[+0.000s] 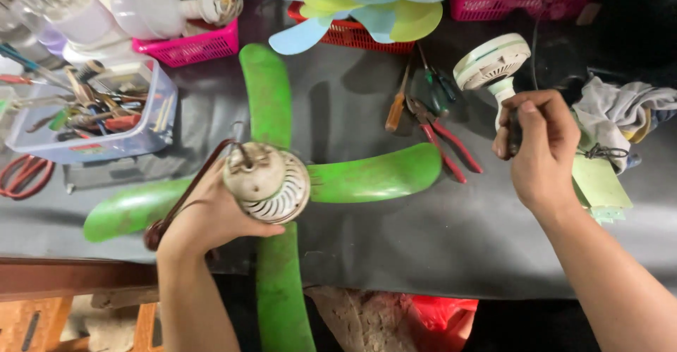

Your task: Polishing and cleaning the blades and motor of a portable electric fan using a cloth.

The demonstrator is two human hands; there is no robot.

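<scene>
A small ceiling fan with several green blades (374,176) lies on the dark table mat. Its dirty white motor housing (271,183) points up at me. My left hand (208,214) cups the housing from the left side, with a brown cord running under the palm. My right hand (539,147) is off to the right, closed around a small dark handle-like object (515,132) that is mostly hidden by the fingers. Just above that hand stands a small white fan motor (491,62).
Red-handled pliers (444,137) and a screwdriver (396,109) lie between the hands. A clear tub of tools (151,137) sits at left, pink baskets (194,47) and pastel fan blades (367,7) at the back, a grey rag (617,109) at right.
</scene>
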